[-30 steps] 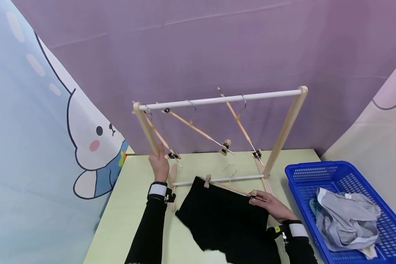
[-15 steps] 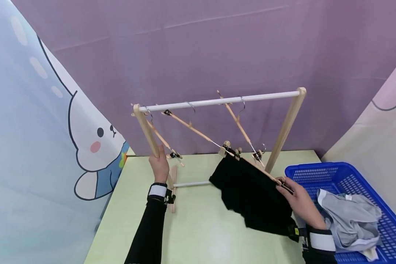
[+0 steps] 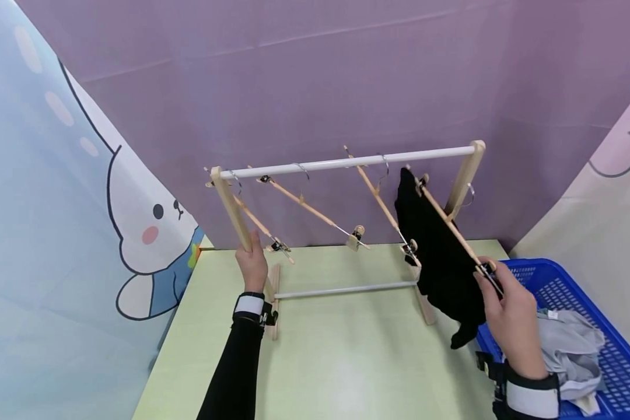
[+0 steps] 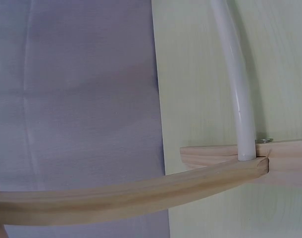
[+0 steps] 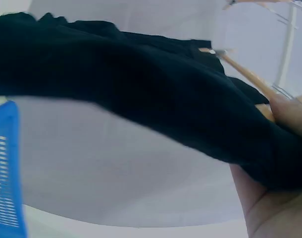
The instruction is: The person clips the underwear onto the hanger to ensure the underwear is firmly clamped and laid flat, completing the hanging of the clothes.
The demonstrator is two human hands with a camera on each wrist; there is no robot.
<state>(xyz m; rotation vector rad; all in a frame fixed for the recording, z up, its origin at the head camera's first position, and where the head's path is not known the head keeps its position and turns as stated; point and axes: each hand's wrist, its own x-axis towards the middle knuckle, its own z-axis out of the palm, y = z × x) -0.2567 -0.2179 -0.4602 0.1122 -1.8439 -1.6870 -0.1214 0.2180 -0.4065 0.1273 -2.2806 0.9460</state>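
Observation:
In the head view, my left hand (image 3: 252, 268) grips the left wooden post (image 3: 231, 207) of a small clothes rack with a white top rail (image 3: 430, 154). My right hand (image 3: 517, 324) pinches the near clip end of a wooden clip hanger (image 3: 454, 230). Black shorts (image 3: 441, 262) hang clipped from it, slanting away from me. The hanger's metal hook (image 3: 470, 192) overlaps the right post, below the rail and apart from it. Across the right wrist view stretches the dark cloth of the shorts (image 5: 156, 94), with the thumb (image 5: 292, 116) against the hanger.
Three bare clip hangers, the rightmost a wooden one (image 3: 375, 195), hang along the rail's left and middle. Right of the rack stands a blue basket (image 3: 535, 265) holding a crumpled grey garment (image 3: 572, 344). The rack's lower white bar (image 3: 346, 289) runs close over the pale green table (image 3: 341, 361).
My right hand has carried the hanger with the black shorts up and to the right, from low before the rack to beside its right post, turning it lengthwise. The left hand stays on the post.

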